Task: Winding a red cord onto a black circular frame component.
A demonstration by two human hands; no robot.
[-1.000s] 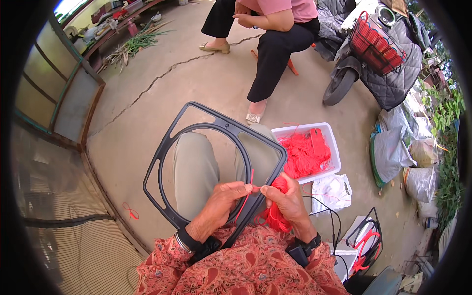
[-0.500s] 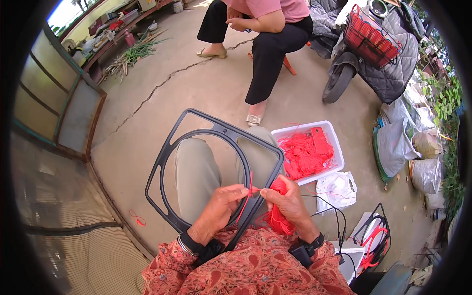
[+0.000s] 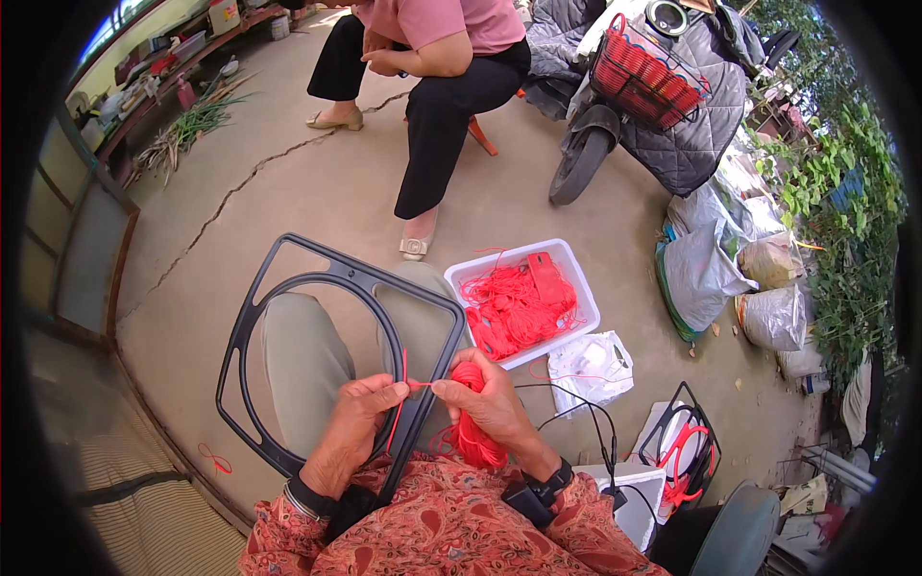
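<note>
A black plastic frame (image 3: 252,312) with a large round opening lies tilted across my lap. A red cord (image 3: 400,427) runs along the right side of its ring, with a short end standing up. My left hand (image 3: 363,411) pinches the cord between thumb and forefinger, at the ring's right edge. Beside the frame's right bar, my right hand (image 3: 488,398) grips a skein of red cord (image 3: 473,434). Its thumb and forefinger pinch the strand that stretches short and taut to my left hand. The palm sides of both hands are hidden.
A white tub (image 3: 588,305) holding tangled red cord stands ahead on the right, near a white plastic bag (image 3: 591,372). Another black frame with red cord (image 3: 684,451) leans at lower right. Someone in a pink shirt (image 3: 447,29) sits opposite. A covered vehicle (image 3: 663,125) and filled sacks (image 3: 706,274) stand farther right.
The view has swung to the right, so the whole scene sits farther left. Both hands keep their pinch on the cord at about the same spot on the frame.
</note>
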